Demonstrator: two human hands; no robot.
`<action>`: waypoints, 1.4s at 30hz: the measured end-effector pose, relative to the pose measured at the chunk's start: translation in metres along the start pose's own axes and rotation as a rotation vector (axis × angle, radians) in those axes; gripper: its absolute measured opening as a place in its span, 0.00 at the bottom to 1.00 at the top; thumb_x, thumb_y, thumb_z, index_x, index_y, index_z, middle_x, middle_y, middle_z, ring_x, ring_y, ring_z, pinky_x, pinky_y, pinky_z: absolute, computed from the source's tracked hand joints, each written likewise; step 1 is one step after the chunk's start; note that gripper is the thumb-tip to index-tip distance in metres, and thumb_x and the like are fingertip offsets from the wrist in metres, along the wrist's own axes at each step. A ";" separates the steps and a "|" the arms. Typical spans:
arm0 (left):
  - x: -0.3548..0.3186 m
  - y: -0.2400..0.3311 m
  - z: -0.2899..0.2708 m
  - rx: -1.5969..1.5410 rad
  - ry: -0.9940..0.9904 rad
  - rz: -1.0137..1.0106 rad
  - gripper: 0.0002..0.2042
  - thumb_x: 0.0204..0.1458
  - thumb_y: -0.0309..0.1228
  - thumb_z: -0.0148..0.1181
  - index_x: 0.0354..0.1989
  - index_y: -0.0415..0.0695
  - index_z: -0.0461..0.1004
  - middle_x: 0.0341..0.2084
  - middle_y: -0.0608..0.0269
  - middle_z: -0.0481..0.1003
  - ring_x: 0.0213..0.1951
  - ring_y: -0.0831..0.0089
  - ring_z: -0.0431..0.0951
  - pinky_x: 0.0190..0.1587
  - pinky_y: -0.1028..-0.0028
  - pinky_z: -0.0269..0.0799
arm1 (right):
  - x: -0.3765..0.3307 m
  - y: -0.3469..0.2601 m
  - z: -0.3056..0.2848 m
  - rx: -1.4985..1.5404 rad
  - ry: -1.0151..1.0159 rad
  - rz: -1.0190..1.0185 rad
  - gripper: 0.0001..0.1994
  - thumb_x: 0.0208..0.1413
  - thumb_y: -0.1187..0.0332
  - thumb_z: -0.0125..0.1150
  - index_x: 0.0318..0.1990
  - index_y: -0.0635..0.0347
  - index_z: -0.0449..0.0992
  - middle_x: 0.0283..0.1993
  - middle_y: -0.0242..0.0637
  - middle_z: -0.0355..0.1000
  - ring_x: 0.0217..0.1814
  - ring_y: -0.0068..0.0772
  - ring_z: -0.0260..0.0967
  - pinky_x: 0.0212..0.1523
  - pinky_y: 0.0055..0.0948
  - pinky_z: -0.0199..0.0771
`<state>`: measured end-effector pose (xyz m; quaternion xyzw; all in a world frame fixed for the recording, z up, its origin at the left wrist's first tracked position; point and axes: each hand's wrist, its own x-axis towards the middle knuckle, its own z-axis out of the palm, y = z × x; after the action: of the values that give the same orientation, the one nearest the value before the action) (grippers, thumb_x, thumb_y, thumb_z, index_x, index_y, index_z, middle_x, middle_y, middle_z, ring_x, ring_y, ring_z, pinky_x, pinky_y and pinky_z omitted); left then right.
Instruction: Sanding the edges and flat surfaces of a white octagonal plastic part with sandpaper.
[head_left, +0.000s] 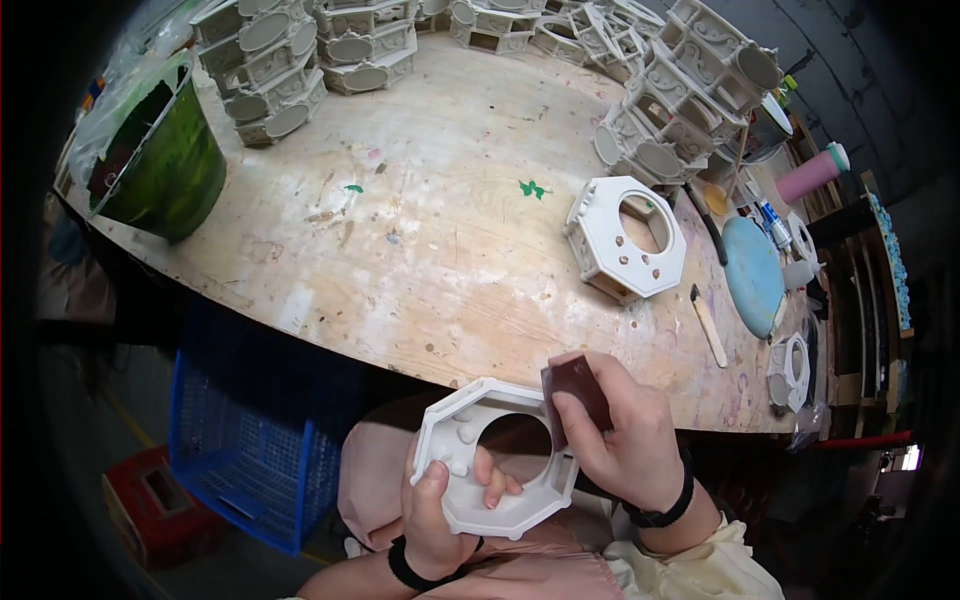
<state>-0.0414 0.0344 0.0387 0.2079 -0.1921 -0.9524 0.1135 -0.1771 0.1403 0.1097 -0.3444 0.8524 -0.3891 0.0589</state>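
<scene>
My left hand (436, 515) holds a white octagonal cast piece (535, 503) above my lap, with its hollow side facing up. The thumb lies on the near left rim, and fingertips show through the large round hole in its middle. A few rounded bumps stand inside, left of the hole. Between the thumb and fingers of my right hand (630, 430) is a folded piece of brown sandpaper (580, 392). Its lower edge meets the right rim of the cast piece. A similar octagonal piece (612, 262) rests on the table beyond my right hand.
The wooden table (400, 260) curves in front of me. Stacks of cast pieces (265, 70) stand along its back, another stack (680, 100) at right. A green bucket (180, 170) sits at left, a blue oval (752, 270) and a knife (708, 325) at right. A blue crate (255, 460) is below.
</scene>
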 end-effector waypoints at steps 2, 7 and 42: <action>0.000 0.001 0.000 0.003 -0.004 -0.009 0.22 0.54 0.42 0.45 0.51 0.40 0.56 0.25 0.59 0.64 0.22 0.72 0.66 0.37 0.61 0.72 | 0.005 -0.005 -0.002 0.066 0.014 0.103 0.13 0.48 0.74 0.59 0.43 0.64 0.70 0.20 0.43 0.70 0.19 0.42 0.71 0.19 0.32 0.68; 0.000 0.002 0.002 0.001 0.008 -0.014 0.23 0.54 0.43 0.45 0.52 0.40 0.56 0.25 0.60 0.64 0.22 0.72 0.66 0.37 0.61 0.72 | 0.001 0.005 -0.001 0.001 -0.027 -0.022 0.12 0.48 0.73 0.60 0.41 0.65 0.70 0.20 0.43 0.70 0.20 0.42 0.71 0.19 0.32 0.68; -0.052 0.055 -0.031 0.188 -0.067 -0.054 0.32 0.51 0.46 0.46 0.58 0.36 0.51 0.26 0.52 0.67 0.20 0.67 0.69 0.36 0.61 0.74 | -0.036 0.012 -0.001 0.474 -0.392 0.093 0.09 0.48 0.71 0.63 0.35 0.66 0.72 0.24 0.38 0.72 0.22 0.25 0.71 0.23 0.20 0.68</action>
<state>0.0260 -0.0103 0.0535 0.1909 -0.2784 -0.9393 0.0613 -0.1566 0.1695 0.0954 -0.3500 0.7253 -0.4999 0.3185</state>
